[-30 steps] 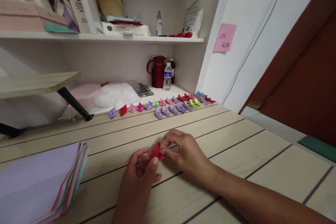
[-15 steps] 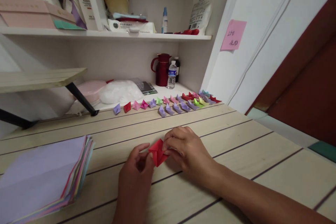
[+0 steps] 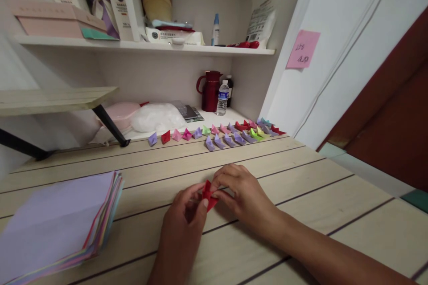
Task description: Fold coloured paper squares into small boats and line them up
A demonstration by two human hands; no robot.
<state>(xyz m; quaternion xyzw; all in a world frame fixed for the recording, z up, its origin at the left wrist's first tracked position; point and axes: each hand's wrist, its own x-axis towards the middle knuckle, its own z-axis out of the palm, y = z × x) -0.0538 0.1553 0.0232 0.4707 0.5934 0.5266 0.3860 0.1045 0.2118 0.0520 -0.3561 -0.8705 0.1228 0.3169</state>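
Observation:
A small folded red paper (image 3: 209, 196), with a pointed tip at the top, is held just over the wooden table between both hands. My left hand (image 3: 187, 213) pinches its left side, thumb in front and fingers behind. From the right, my right hand (image 3: 237, 189) grips it between thumb and fingertips, covering part of its right edge. Behind the hands, small folded paper boats (image 3: 229, 141) in purple, red, pink, green and yellow stand in rows along the table's back edge.
At the left lies a stack of coloured paper (image 3: 67, 218), lavender on top. A raised wooden stand (image 3: 56, 100) with black legs is behind it. A dark red jug (image 3: 210, 91) and a water bottle (image 3: 222, 98) stand in the white shelf, near a white plastic bag (image 3: 157, 117).
The red paper has gone from a wide, flat diamond to a narrower, closed-up shape. My left hand has come in closer to my right hand. The view has shifted slightly.

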